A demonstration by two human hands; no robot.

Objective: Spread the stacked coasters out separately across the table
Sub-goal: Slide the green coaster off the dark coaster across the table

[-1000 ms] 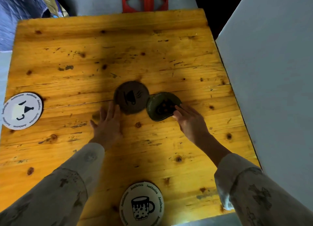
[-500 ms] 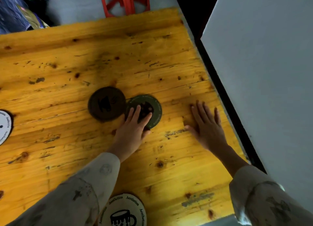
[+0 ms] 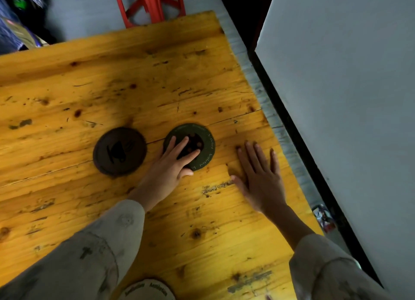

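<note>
My left hand (image 3: 173, 162) lies flat, fingers spread, pressing down on the round dark green coaster with printed lettering round its rim (image 3: 203, 147); it grips nothing, only pins the disc from above, fingertips on the centre and the thumb at the near edge. My right hand (image 3: 260, 176) lies open, palm down, on the bare yellow knotted pine counter (image 3: 202, 79), just right of the green coaster and not touching it. It holds nothing.

The round dark brown coaster with a cup motif (image 3: 120, 152) sits to the left, with a clear strip of wood between it and the green one, so the two lie apart. A white round coaster with black lettering (image 3: 147, 290) peeks in at the bottom edge, well apart from both.

I judge the step in hand to be sliding the green coaster to its own spot. To do that well, I would keep the pressure light and even through the flat fingers, so the disc glides rather than tips or catches on the board seam running under it. I would steer it rightward or away from me, toward the open wood, not back toward the brown one. The counter's right edge is near, so I would stop short of it, then lift straight up without dragging the coaster along.
</note>
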